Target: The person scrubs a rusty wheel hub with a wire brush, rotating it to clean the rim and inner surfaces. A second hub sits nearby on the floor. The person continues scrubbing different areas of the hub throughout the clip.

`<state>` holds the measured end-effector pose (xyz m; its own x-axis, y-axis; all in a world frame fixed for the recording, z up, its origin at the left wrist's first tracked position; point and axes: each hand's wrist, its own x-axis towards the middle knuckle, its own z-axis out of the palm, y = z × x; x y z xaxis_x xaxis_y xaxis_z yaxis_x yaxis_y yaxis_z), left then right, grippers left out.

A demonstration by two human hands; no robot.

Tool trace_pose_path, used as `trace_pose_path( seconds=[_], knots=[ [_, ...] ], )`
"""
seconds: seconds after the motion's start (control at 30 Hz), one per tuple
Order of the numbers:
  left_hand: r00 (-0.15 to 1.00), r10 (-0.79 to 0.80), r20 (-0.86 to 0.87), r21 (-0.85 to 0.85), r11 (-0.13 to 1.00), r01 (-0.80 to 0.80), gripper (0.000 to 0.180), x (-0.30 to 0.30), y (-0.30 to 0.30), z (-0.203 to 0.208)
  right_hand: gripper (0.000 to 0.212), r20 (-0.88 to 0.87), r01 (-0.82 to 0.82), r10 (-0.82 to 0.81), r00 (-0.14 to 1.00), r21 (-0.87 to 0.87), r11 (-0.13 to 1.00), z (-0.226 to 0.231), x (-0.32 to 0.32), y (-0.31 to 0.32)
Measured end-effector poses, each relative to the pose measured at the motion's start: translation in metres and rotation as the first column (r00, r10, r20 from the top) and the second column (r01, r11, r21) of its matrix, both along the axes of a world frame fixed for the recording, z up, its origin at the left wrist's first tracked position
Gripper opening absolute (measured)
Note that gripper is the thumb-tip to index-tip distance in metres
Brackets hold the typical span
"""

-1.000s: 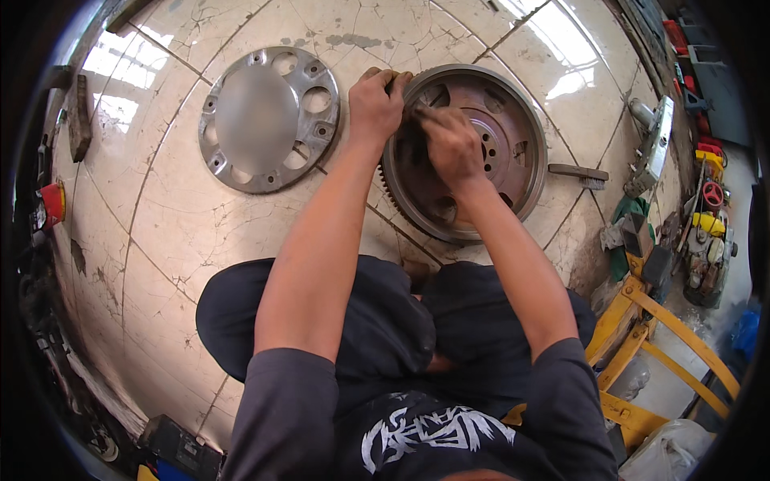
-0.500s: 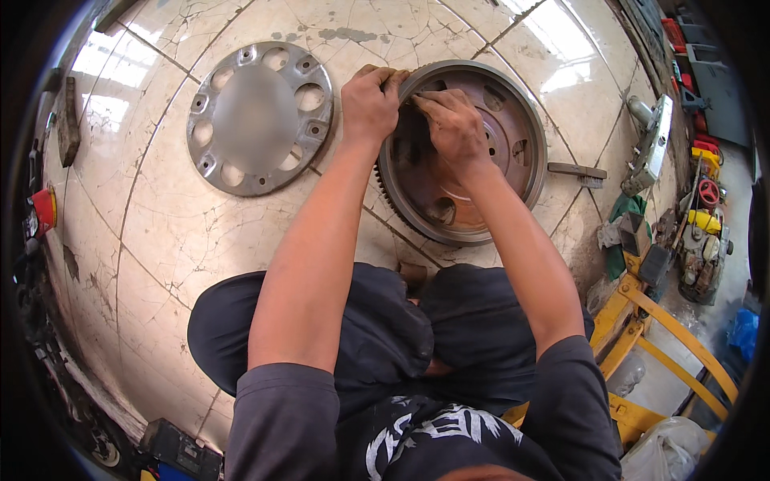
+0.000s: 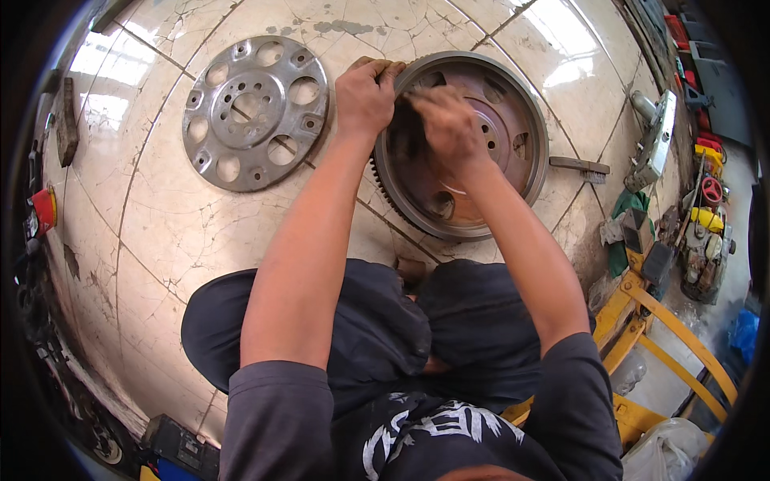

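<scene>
A large reddish-brown flywheel (image 3: 481,210) with a toothed outer rim lies on the tiled floor in front of my knees. My left hand (image 3: 367,98) grips its upper left edge, fingers closed over the rim. Inside the dished face, close to that same edge, is my right hand (image 3: 451,132). It is blurred by motion, its fingers curled together; anything pinched in them is too smeared to make out. To the left, a flat grey metal disc (image 3: 277,104) with round holes lies on the floor, touched by neither hand.
A wire brush (image 3: 579,167) lies just right of the flywheel. Beyond it stand a metal part (image 3: 654,144) and a yellow metal frame (image 3: 682,333). A wooden block (image 3: 67,124) lies at the far left, and a dark toolbox (image 3: 180,445) at the lower left.
My right hand has shifted slightly inside the flywheel and is now blurred. My left hand keeps its grip on the rim. The whole view has moved a little.
</scene>
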<state>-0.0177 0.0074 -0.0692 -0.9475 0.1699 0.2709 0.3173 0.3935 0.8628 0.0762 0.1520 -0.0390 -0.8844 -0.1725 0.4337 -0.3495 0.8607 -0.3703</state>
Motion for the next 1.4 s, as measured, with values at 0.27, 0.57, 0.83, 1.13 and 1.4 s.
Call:
trace_pose_path(
  seconds=[0.27, 0.57, 0.83, 1.13, 1.4],
  knots=[
    [1.0, -0.024, -0.002, 0.006, 1.0, 0.024, 0.016, 0.003, 0.0, -0.001, 0.025, 0.032, 0.066, -0.066, 0.997, -0.012, 0.998, -0.002, 0.006, 0.006],
    [0.998, -0.064, 0.022, -0.146, 0.987, 0.067, 0.026, 0.0, -0.004, 0.003, 0.019, 0.212, 0.335, -0.294, 0.932, -0.198, 0.921, 0.052, 0.098, 0.023],
    [1.0, -0.027, 0.016, -0.18, 0.983, 0.03, 0.025, 0.022, 0.001, 0.005, 0.021, 0.26, 0.577, -0.518, 0.815, -0.269, 0.771, 0.06, 0.12, 0.033],
    [0.989, 0.116, -0.088, -0.063, 0.991, -0.121, 0.025, 0.057, -0.004, -0.014, 0.021, 0.068, 0.236, -0.23, 0.971, -0.11, 0.965, 0.013, 0.034, 0.01],
    [0.991, 0.134, -0.025, -0.021, 0.991, -0.134, 0.024, 0.06, -0.004, -0.009, 0.029, 0.043, 0.01, -0.01, 0.999, -0.001, 1.0, -0.007, 0.049, -0.003]
  ],
)
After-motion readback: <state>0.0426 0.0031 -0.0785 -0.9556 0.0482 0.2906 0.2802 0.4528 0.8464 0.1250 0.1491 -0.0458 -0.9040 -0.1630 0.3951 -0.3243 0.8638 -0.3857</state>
